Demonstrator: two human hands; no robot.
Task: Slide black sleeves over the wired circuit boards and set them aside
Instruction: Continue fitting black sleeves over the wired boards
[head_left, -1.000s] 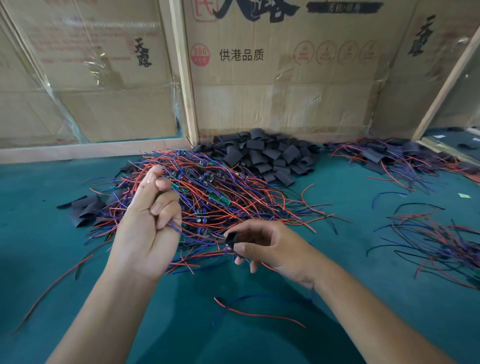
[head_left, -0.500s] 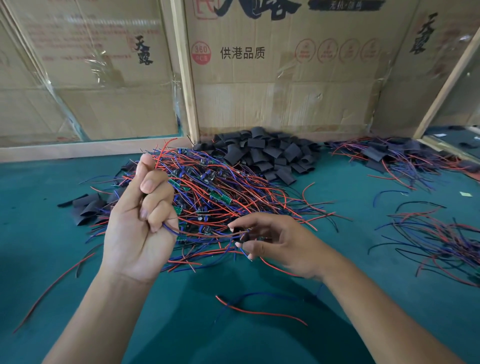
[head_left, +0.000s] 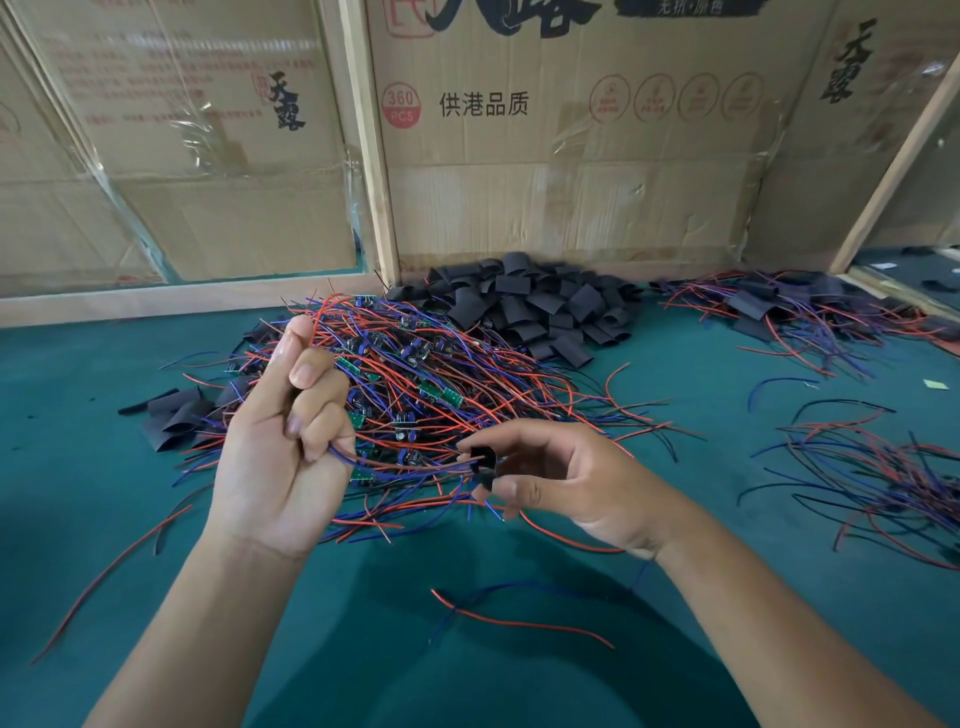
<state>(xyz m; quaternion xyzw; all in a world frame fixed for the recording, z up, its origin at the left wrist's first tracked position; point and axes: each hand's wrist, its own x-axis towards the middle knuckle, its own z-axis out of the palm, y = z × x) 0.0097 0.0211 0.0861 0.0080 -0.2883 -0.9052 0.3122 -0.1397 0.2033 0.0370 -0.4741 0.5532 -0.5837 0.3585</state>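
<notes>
My left hand is raised over the green table, fingers curled round the red and blue wires of one circuit board. Those wires run right into a black sleeve that my right hand pinches between thumb and fingers. The board itself is hidden inside the sleeve or behind my fingers. Behind both hands lies a big pile of wired circuit boards, small green boards with red and blue leads. A heap of loose black sleeves sits behind that pile, against the cardboard wall.
Sleeved boards with wires lie in a pile at the back right. A bundle of loose wires lies at the right edge. A few flat black sleeves lie at left. One red and blue wire pair rests near me. Cardboard walls close the back.
My left hand has risen slightly with the wires. The black sleeve in my right hand now shows between thumb and fingers, with the wires entering it.
</notes>
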